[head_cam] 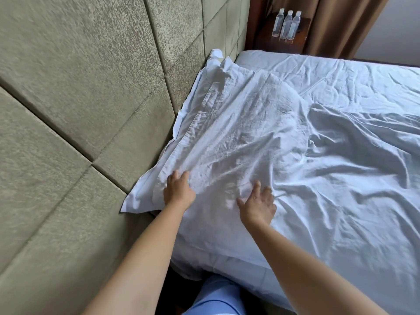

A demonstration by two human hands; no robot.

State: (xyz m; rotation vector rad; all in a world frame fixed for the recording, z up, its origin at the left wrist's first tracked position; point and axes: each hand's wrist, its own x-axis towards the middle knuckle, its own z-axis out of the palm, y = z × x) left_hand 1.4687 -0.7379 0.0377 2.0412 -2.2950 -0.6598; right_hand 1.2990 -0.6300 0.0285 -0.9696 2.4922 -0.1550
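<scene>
Olive-green padded fabric covers the headboard wall (pixel 79 98), which I see filling the left half of the frame in large stitched panels. A white, creased sheet (pixel 352 178) covers the bed across the right half, from the upper right down to the lower edge.

The white pillow (pixel 238 123) lies at the centre of the frame, on the sheet and against the headboard wall. Its flanged left edge touches the panels, and one corner points toward the upper centre. The pillowcase is wrinkled over its whole face.

A brown curtain (pixel 336 23) hangs at the top right. A pale blue garment (pixel 216 296) shows at the bottom centre, between the two bare forearms that enter from the lower edge. A dark wooden nightstand (pixel 266 42) stands just left of the curtain.

The left hand (pixel 178 192) rests flat on the lower left part of the pillow, fingers straight, grasping nothing. The right hand (pixel 258 205) rests on the lower right part of the pillow, near its border with the sheet, fingers spread and relaxed, thumb out to the left, grasping nothing. The hands are near each other but apart.

On the nightstand I count three clear water bottles (pixel 286 25), upright and side by side.
</scene>
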